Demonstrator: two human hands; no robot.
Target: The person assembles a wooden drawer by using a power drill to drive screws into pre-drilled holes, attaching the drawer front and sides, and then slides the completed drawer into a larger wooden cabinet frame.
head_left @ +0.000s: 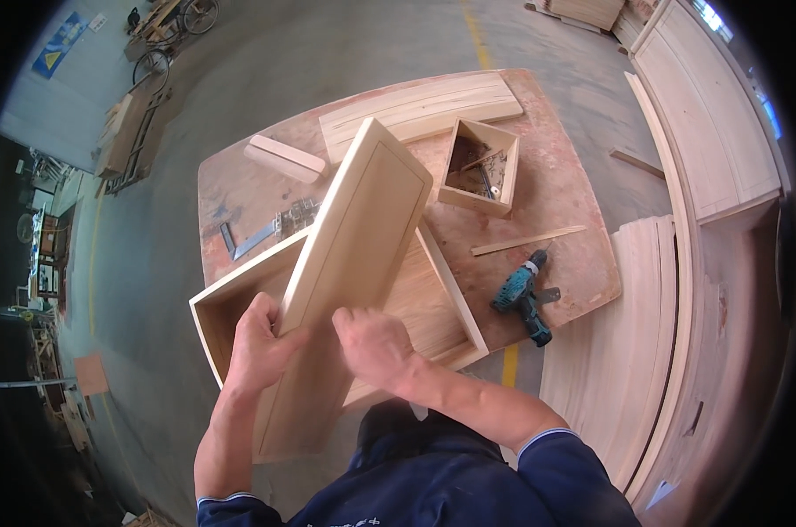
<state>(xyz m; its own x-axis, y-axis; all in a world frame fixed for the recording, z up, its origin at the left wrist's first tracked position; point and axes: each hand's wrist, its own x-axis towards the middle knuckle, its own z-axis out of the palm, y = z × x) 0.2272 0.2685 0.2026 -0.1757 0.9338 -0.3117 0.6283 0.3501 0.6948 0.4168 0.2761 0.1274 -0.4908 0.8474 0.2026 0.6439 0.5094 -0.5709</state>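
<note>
My left hand [264, 344] grips the left edge of a long pale wooden panel [363, 211], thumb over its face. The panel stands tilted, its far end raised above an open wooden drawer box [450, 285] at the table's near side. Against the panel's face, near its right edge, my right hand [376, 347] is closed in a fist. Whatever its curled fingers may hold is hidden. Part of the drawer box lies out of sight behind the panel.
The worktable [573, 202] carries a teal cordless drill [521, 294], a thin wooden strip [525, 241], a small box [477, 198] of screws, a wide board [433, 101], a wooden block [284, 158], metal hinges [297, 217] and a try square [255, 241]. Stacked panels [613, 342] stand right.
</note>
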